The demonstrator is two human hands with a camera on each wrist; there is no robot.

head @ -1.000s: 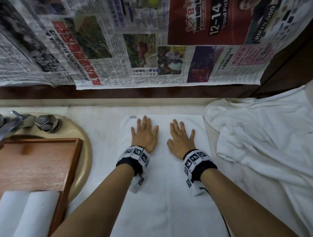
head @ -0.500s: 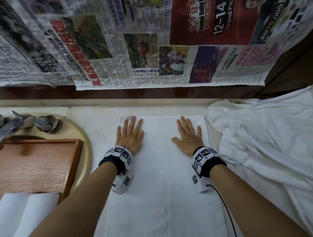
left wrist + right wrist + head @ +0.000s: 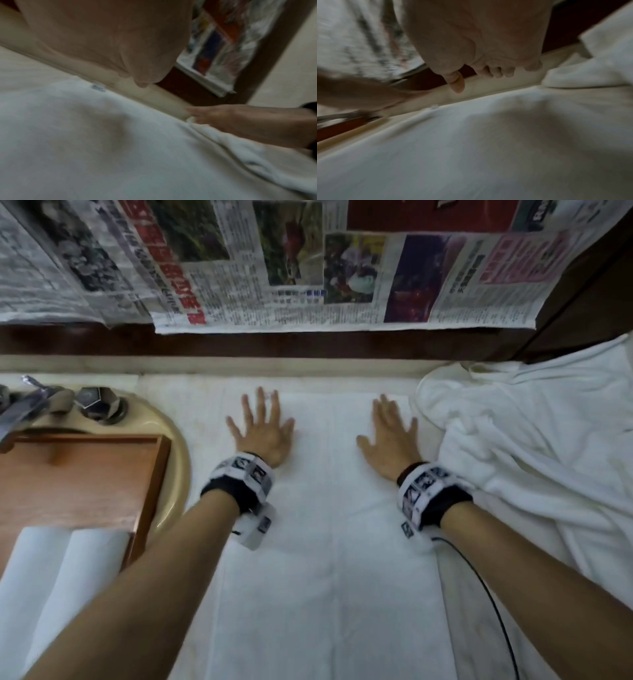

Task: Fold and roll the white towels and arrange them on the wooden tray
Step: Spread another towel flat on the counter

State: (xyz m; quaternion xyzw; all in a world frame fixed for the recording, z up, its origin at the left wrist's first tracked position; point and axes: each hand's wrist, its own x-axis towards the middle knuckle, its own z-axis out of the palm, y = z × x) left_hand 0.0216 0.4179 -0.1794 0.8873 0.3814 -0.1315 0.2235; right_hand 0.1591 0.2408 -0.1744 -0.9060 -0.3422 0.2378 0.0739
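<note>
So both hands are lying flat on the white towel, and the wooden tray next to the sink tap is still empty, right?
Not quite. The left hand and right hand do lie flat on the white towel, but the wooden tray is not empty. The head view shows two rolled towels already lying at its near end.

Both forearms reached forward side by side, each wrist wrapped in a black band. The left hand (image 3: 262, 428) lay palm down with fingers straight and spread. The right hand (image 3: 390, 436) lay flat likewise, fingers extended, thumb angled inward.
</note>
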